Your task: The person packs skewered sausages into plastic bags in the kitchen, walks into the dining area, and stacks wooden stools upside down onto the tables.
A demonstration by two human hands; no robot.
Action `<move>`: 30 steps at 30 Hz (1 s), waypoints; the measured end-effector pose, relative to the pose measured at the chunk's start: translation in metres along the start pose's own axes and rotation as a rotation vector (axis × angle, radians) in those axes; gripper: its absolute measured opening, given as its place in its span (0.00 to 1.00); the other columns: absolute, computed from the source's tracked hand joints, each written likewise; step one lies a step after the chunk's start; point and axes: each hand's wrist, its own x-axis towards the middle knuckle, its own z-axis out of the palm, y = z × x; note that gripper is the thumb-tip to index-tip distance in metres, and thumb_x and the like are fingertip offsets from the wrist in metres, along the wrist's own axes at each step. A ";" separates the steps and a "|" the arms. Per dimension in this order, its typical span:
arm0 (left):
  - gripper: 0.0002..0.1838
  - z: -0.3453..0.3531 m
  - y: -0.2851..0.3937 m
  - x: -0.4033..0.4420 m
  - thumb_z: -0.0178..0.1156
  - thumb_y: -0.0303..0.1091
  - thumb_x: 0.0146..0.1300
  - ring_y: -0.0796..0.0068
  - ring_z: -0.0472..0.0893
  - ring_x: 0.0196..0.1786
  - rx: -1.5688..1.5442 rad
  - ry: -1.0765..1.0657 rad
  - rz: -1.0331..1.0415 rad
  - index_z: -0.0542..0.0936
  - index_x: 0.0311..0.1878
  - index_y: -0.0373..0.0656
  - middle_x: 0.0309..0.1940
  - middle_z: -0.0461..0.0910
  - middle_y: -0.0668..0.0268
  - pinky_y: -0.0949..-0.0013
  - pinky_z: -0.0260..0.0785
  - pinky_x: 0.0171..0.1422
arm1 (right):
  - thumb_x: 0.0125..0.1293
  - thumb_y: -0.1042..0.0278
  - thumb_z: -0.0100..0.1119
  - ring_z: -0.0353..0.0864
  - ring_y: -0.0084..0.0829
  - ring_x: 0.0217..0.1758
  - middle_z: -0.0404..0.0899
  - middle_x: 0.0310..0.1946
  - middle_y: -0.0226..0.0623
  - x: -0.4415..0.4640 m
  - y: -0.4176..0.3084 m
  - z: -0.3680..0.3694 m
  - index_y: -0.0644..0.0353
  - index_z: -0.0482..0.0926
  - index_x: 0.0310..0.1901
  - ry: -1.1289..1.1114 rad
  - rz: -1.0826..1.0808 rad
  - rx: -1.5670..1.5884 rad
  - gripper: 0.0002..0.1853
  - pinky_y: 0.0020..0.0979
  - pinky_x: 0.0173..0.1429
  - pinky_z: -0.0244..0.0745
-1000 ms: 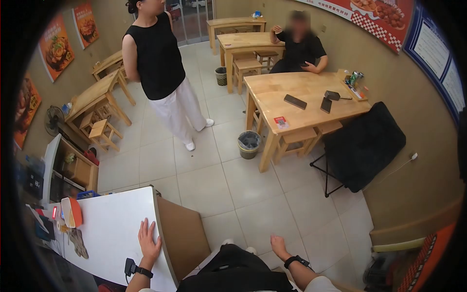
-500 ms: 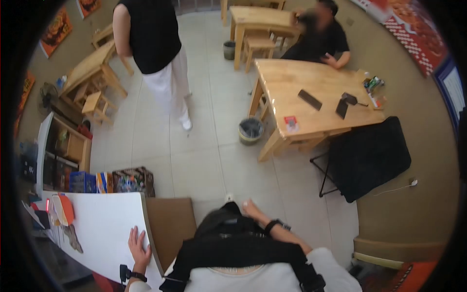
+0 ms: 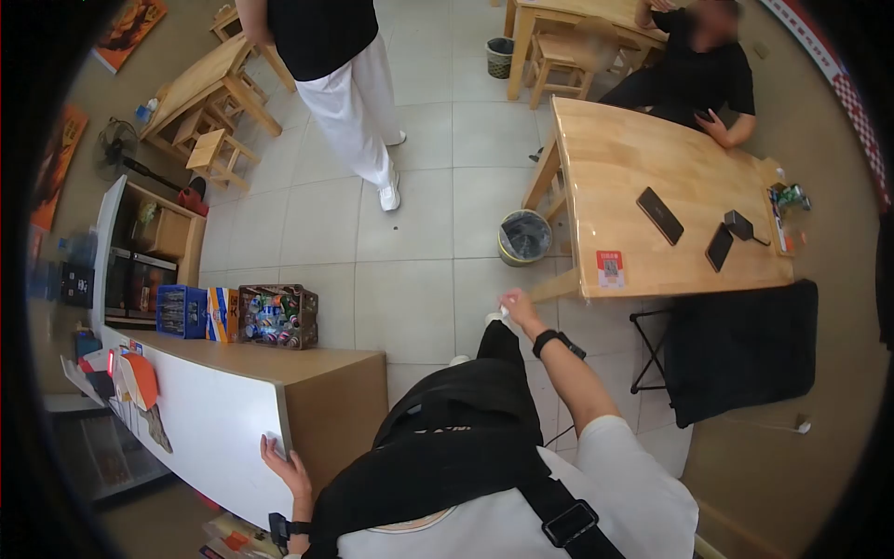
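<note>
My left hand is at the edge of the white counter, fingers stretched out and resting against its top corner, with nothing held. A black band with a small box sits on that wrist. My right hand hangs out in front of me over the floor, near the leg of the wooden table. Its fingers are curled together, and a small white bit shows at the fingertips, too small to name. A black bag is strapped across my front.
A lined bin stands by the table, where phones lie. A black folding stool is at right. A bottle crate and a blue crate stand behind the counter. One person stands ahead; another sits at right.
My view has moved forward and tilted down. My right arm has swung further out in front. My left hand stays at the counter's edge, its fingers shifted slightly.
</note>
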 end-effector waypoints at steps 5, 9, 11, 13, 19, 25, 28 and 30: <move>0.26 0.008 0.051 -0.032 0.52 0.20 0.44 0.49 0.56 0.62 0.094 -0.066 -0.017 0.63 0.52 0.35 0.59 0.53 0.47 0.56 0.48 0.65 | 0.47 0.64 0.60 0.78 0.42 0.32 0.78 0.23 0.43 0.082 -0.008 -0.029 0.61 0.79 0.24 0.066 -0.032 -0.075 0.09 0.38 0.37 0.71; 0.29 0.017 0.057 -0.048 0.54 0.20 0.41 0.49 0.56 0.62 0.093 -0.104 -0.065 0.63 0.52 0.36 0.60 0.53 0.49 0.56 0.48 0.65 | 0.48 0.65 0.58 0.78 0.42 0.29 0.78 0.22 0.45 0.117 -0.003 -0.032 0.62 0.79 0.23 -0.212 0.066 -0.096 0.08 0.39 0.35 0.71; 0.29 0.012 0.085 -0.040 0.53 0.19 0.40 0.49 0.56 0.62 0.194 -0.102 -0.152 0.64 0.52 0.36 0.59 0.54 0.49 0.56 0.47 0.66 | 0.51 0.63 0.57 0.73 0.35 0.19 0.75 0.16 0.41 0.118 0.001 -0.023 0.63 0.78 0.22 -0.361 0.166 -0.055 0.11 0.35 0.24 0.67; 0.30 0.015 0.097 -0.027 0.52 0.18 0.41 0.48 0.54 0.63 0.113 -0.067 -0.204 0.63 0.53 0.36 0.60 0.54 0.49 0.56 0.45 0.67 | 0.55 0.59 0.55 0.69 0.28 0.10 0.73 0.12 0.38 0.113 0.006 -0.017 0.64 0.76 0.20 -0.408 0.118 -0.012 0.16 0.31 0.15 0.64; 0.28 0.043 -0.004 0.013 0.48 0.38 0.59 0.47 0.58 0.62 0.157 0.169 0.143 0.57 0.62 0.42 0.62 0.55 0.49 0.54 0.52 0.64 | 0.58 0.52 0.50 0.78 0.42 0.30 0.74 0.22 0.46 0.149 0.020 -0.007 0.62 0.76 0.32 0.015 0.038 -0.367 0.19 0.46 0.38 0.69; 0.40 0.040 0.062 0.045 0.58 0.40 0.53 0.42 0.51 0.64 0.404 -0.138 -0.226 0.50 0.65 0.34 0.63 0.49 0.41 0.51 0.43 0.67 | 0.56 0.60 0.51 0.72 0.55 0.42 0.65 0.45 0.60 0.170 -0.053 -0.070 0.69 0.65 0.47 0.403 0.218 -0.386 0.23 0.48 0.51 0.67; 0.43 0.051 0.073 0.048 0.60 0.44 0.51 0.43 0.52 0.65 0.501 -0.272 -0.311 0.50 0.66 0.38 0.64 0.47 0.43 0.53 0.46 0.67 | 0.55 0.64 0.50 0.72 0.51 0.44 0.69 0.41 0.55 0.162 -0.050 -0.070 0.68 0.71 0.41 0.065 0.067 -0.340 0.17 0.46 0.46 0.69; 0.44 0.066 0.082 0.048 0.61 0.48 0.49 0.47 0.54 0.65 0.712 -0.233 -0.370 0.51 0.66 0.44 0.65 0.49 0.47 0.55 0.48 0.67 | 0.52 0.67 0.51 0.75 0.51 0.36 0.73 0.32 0.55 0.146 -0.025 -0.051 0.67 0.74 0.33 -0.105 -0.200 -0.380 0.11 0.44 0.42 0.71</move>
